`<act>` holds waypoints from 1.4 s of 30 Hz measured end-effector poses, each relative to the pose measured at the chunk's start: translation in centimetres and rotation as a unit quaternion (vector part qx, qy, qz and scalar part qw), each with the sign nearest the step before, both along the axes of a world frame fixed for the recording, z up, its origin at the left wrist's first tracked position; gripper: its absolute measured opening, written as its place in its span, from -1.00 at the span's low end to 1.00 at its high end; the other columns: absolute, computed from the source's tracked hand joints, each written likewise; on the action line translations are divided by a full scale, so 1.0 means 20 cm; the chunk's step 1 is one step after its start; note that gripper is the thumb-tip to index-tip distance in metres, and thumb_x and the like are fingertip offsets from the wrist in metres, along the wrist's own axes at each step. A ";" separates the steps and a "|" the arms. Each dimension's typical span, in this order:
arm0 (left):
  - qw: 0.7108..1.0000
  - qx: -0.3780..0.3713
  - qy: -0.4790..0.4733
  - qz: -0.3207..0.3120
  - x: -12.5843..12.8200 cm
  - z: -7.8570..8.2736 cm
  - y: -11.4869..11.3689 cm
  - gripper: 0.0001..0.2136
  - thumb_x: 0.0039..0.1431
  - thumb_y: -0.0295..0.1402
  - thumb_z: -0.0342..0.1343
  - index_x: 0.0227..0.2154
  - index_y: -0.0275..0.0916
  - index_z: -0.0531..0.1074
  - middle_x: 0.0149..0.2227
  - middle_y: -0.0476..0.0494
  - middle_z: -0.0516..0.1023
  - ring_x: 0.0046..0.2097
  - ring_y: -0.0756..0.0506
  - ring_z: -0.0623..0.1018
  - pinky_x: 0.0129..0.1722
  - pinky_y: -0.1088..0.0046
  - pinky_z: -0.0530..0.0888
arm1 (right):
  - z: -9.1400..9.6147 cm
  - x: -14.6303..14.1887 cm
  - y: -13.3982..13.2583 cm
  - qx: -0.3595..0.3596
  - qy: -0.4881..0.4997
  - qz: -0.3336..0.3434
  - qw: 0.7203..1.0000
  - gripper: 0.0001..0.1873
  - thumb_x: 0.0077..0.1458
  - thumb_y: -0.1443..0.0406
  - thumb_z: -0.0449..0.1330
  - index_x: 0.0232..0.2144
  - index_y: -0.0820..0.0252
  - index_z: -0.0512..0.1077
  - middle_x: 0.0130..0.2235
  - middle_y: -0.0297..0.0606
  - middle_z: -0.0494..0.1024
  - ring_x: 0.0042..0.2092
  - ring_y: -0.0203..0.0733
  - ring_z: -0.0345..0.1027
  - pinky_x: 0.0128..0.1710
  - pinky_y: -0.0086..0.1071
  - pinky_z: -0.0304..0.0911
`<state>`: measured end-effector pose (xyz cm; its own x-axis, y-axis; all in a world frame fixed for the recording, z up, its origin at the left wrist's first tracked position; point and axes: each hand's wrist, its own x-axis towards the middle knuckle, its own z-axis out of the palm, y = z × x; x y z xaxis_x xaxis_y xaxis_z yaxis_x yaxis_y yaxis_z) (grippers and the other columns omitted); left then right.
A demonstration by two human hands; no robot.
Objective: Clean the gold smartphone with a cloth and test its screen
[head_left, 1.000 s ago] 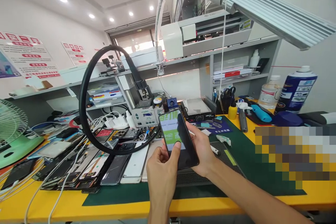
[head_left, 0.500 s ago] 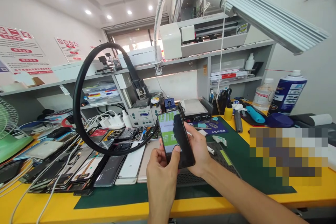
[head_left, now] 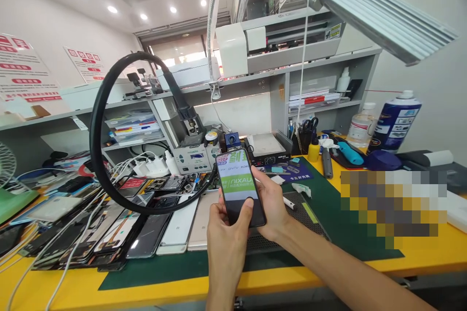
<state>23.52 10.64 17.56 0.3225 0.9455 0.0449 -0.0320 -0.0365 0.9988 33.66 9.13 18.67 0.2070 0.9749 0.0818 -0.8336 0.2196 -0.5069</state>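
Observation:
A black smartphone [head_left: 241,189] is held up between both hands, over the near part of the bench. Green and white patches with mirrored lettering show across its screen. My left hand [head_left: 228,233] grips the phone's lower left side, the thumb lying on the lower part of the glass. Around the right edge wraps my right hand [head_left: 273,204], its fingers partly hidden behind the phone. Below and behind them lies a dark perforated mat [head_left: 302,228] on a green work mat [head_left: 350,233].
Rows of phones and phone parts [head_left: 149,228] cover the left side, crossed by white cables. A black hose [head_left: 95,131] loops up from a soldering or hot-air station [head_left: 195,158]. A blue spray can [head_left: 394,121] stands at right. A lamp [head_left: 379,14] hangs overhead.
The phone has turned slightly, and its screen now shows different mirrored lettering. Both hands keep their hold. The whole view has shifted a little, the bench appearing further left.

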 end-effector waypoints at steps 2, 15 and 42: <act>1.000 0.001 0.003 -0.007 0.00 -0.01 0.00 -0.57 -0.02 -0.04 0.31 -0.27 -0.26 0.37 -0.36 -0.14 0.57 -0.34 -0.13 0.56 -0.48 0.41 0.53 | 0.00 0.00 0.00 0.003 -0.001 0.001 1.000 -0.51 0.33 0.08 0.00 -0.08 0.34 0.55 -0.33 -0.09 0.65 -0.28 0.03 0.56 -0.14 -0.11 0.43; 0.998 0.005 0.059 0.024 0.02 -0.04 -0.02 -0.60 0.03 -0.04 0.28 -0.27 -0.18 0.28 -0.26 -0.17 0.54 -0.22 -0.21 0.59 -0.21 0.20 0.53 | 0.00 0.00 -0.01 0.014 0.004 0.022 1.000 -0.51 0.33 0.08 -0.01 -0.06 0.32 0.56 -0.35 -0.11 0.66 -0.30 0.03 0.56 -0.16 -0.13 0.45; 0.994 0.030 0.086 0.068 0.03 -0.05 -0.08 -0.64 0.01 -0.11 0.27 -0.29 -0.11 0.21 -0.28 -0.14 0.53 -0.21 -0.22 0.56 -0.24 0.23 0.45 | -0.03 0.01 -0.02 -0.016 0.007 0.037 0.999 -0.53 0.27 0.04 0.09 -0.01 0.24 0.55 -0.31 -0.13 0.68 -0.27 0.06 0.59 -0.16 -0.12 0.46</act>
